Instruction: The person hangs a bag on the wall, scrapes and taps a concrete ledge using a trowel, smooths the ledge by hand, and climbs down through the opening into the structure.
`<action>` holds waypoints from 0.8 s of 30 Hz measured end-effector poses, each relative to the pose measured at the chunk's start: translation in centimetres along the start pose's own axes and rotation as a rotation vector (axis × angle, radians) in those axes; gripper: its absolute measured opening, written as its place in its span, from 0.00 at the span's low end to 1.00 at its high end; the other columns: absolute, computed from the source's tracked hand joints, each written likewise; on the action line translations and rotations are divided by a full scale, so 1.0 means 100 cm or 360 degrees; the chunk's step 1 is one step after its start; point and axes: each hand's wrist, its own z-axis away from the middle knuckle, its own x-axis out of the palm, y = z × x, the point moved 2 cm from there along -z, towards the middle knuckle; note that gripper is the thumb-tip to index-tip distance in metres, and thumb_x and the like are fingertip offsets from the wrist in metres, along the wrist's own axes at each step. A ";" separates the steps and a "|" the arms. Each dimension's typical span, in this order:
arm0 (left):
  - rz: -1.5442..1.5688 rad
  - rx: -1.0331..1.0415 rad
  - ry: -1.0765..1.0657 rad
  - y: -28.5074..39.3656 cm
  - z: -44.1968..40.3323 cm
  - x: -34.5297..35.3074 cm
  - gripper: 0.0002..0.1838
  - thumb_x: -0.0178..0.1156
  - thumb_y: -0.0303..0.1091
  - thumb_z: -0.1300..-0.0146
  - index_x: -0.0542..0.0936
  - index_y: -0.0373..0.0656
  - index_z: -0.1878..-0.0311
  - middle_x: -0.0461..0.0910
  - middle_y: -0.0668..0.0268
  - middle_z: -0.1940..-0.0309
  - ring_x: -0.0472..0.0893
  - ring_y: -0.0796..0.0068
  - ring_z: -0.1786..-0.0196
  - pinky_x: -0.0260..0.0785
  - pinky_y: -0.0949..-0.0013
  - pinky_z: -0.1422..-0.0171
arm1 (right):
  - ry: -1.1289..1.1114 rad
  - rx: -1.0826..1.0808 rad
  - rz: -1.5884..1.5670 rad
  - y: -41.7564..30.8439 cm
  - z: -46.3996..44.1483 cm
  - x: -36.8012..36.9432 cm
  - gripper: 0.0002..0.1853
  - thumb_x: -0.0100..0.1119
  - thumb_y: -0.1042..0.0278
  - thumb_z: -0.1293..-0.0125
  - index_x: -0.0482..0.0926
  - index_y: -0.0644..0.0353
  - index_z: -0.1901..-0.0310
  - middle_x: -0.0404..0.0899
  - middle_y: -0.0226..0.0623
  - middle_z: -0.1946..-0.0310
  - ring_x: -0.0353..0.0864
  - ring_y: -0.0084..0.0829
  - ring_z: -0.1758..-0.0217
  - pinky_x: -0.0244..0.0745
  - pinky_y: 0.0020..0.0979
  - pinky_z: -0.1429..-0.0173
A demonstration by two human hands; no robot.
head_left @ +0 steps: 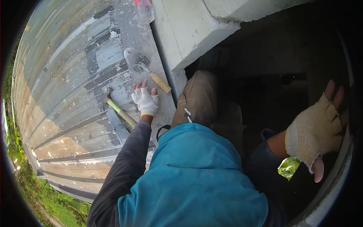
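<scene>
My left hand (145,102), in a white fingerless glove, rests on the grey boards with its fingers stretched out. Just above it lies a trowel (160,83) with a wooden handle and a mortar-smeared blade. Left of the hand is a hammer (121,113) with a yellow-green and wooden handle, beside a flat grey strip (118,126). Over at the far right, my right hand (315,130), in a worn cream glove, has its fingers spread against or near a pale curved edge; contact is unclear. Below its wrist shows a crumpled green-and-white thing (289,168).
A clear plastic bottle (145,12) lies at the top beside pale concrete blocks (189,30). Ribbed metal roofing (64,83) slopes away on the left, with greenery (56,204) below. A dark opening (264,83) lies between my legs and the right edge.
</scene>
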 end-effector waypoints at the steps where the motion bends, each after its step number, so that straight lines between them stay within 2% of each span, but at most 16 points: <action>1: 0.0036 0.0004 -0.0038 0.003 0.000 0.004 0.30 0.58 0.49 0.34 0.72 0.44 0.33 0.70 0.48 0.37 0.63 0.41 0.29 0.51 0.41 0.27 | 0.0271 0.0055 0.0973 0.005 0.007 -0.004 0.71 0.59 0.14 0.54 0.39 0.58 0.21 0.34 0.66 0.22 0.38 0.75 0.22 0.29 0.74 0.22; 3: -0.0185 -0.0137 0.0056 0.001 0.001 0.005 0.30 0.58 0.50 0.34 0.73 0.45 0.32 0.69 0.49 0.33 0.60 0.41 0.27 0.48 0.40 0.25 | 0.0339 0.0226 0.1000 0.023 0.038 -0.048 0.71 0.68 0.21 0.54 0.39 0.59 0.22 0.48 0.67 0.25 0.55 0.72 0.26 0.45 0.72 0.23; 5: -0.0200 -0.0164 0.0033 -0.003 0.000 0.007 0.30 0.58 0.50 0.35 0.73 0.47 0.32 0.68 0.49 0.32 0.59 0.42 0.26 0.46 0.39 0.24 | 0.0408 0.0436 0.0997 0.048 0.079 -0.114 0.63 0.69 0.29 0.46 0.42 0.60 0.23 0.53 0.65 0.27 0.63 0.66 0.29 0.57 0.64 0.24; 7: -0.0214 -0.0186 0.0002 -0.004 0.000 0.009 0.30 0.58 0.50 0.35 0.73 0.48 0.32 0.68 0.49 0.32 0.58 0.42 0.25 0.45 0.39 0.23 | 0.0794 0.0860 0.1114 0.071 0.130 -0.163 0.54 0.69 0.41 0.38 0.46 0.61 0.24 0.59 0.58 0.28 0.69 0.55 0.30 0.66 0.54 0.28; 9: -0.0243 -0.0164 0.0049 -0.005 0.000 0.010 0.30 0.59 0.51 0.35 0.73 0.48 0.32 0.69 0.50 0.32 0.58 0.42 0.25 0.44 0.39 0.23 | 0.1059 0.1536 0.1470 0.084 0.176 -0.193 0.44 0.64 0.52 0.34 0.52 0.61 0.24 0.67 0.48 0.31 0.72 0.44 0.32 0.72 0.47 0.34; 11: -0.0229 -0.0177 0.0021 -0.006 -0.001 0.010 0.30 0.57 0.52 0.33 0.73 0.48 0.32 0.69 0.50 0.31 0.58 0.42 0.24 0.44 0.39 0.23 | 0.1283 0.2109 0.1555 0.091 0.230 -0.214 0.34 0.55 0.48 0.30 0.65 0.62 0.29 0.75 0.46 0.36 0.75 0.45 0.34 0.72 0.47 0.36; 13: -0.0220 -0.0171 0.0042 -0.005 -0.001 0.008 0.29 0.55 0.53 0.31 0.73 0.48 0.32 0.68 0.49 0.32 0.58 0.42 0.25 0.44 0.40 0.23 | 0.0353 0.2575 0.2179 0.085 0.299 -0.265 0.34 0.44 0.41 0.28 0.72 0.63 0.35 0.76 0.53 0.37 0.74 0.55 0.34 0.70 0.49 0.35; 15: -0.0213 -0.0153 -0.0033 -0.011 0.000 0.013 0.29 0.53 0.55 0.30 0.73 0.47 0.32 0.69 0.49 0.32 0.58 0.42 0.24 0.45 0.40 0.23 | -0.0272 0.3067 0.2371 0.058 0.340 -0.266 0.36 0.38 0.37 0.28 0.79 0.65 0.42 0.76 0.58 0.39 0.71 0.61 0.33 0.67 0.51 0.33; 17: -0.0249 -0.0165 -0.0023 -0.012 0.000 0.012 0.30 0.53 0.55 0.30 0.73 0.47 0.32 0.69 0.48 0.32 0.58 0.41 0.25 0.47 0.40 0.23 | -0.0360 0.3495 0.2417 0.026 0.368 -0.255 0.32 0.41 0.41 0.28 0.81 0.63 0.45 0.78 0.59 0.42 0.73 0.58 0.34 0.70 0.49 0.34; 19: -0.0215 -0.0164 -0.0031 -0.009 0.000 0.012 0.30 0.53 0.54 0.30 0.73 0.46 0.32 0.69 0.48 0.32 0.59 0.42 0.25 0.47 0.41 0.23 | -0.1182 0.3387 0.2135 -0.018 0.430 -0.288 0.28 0.42 0.47 0.27 0.83 0.64 0.48 0.81 0.56 0.45 0.77 0.54 0.37 0.73 0.47 0.36; 21: -0.0257 -0.0157 -0.0023 -0.008 -0.002 0.014 0.30 0.53 0.54 0.30 0.73 0.45 0.33 0.69 0.47 0.32 0.59 0.43 0.25 0.47 0.41 0.23 | -0.0633 0.3802 0.1947 -0.054 0.402 -0.243 0.23 0.45 0.54 0.27 0.83 0.61 0.46 0.82 0.52 0.44 0.79 0.48 0.37 0.76 0.42 0.37; 23: -0.0175 -0.0158 -0.0053 -0.010 -0.002 0.017 0.29 0.53 0.53 0.30 0.74 0.45 0.33 0.69 0.47 0.32 0.60 0.43 0.25 0.48 0.41 0.23 | -0.2206 0.3286 0.1934 -0.079 0.417 -0.221 0.20 0.51 0.55 0.29 0.85 0.58 0.47 0.84 0.46 0.46 0.80 0.45 0.37 0.77 0.40 0.38; 24: -0.0174 -0.0151 -0.0054 -0.010 -0.003 0.017 0.29 0.53 0.53 0.30 0.74 0.44 0.34 0.69 0.46 0.33 0.61 0.43 0.26 0.48 0.41 0.24 | -0.2338 0.3239 0.1877 -0.092 0.419 -0.214 0.20 0.51 0.56 0.29 0.85 0.58 0.47 0.84 0.45 0.46 0.80 0.45 0.37 0.77 0.40 0.38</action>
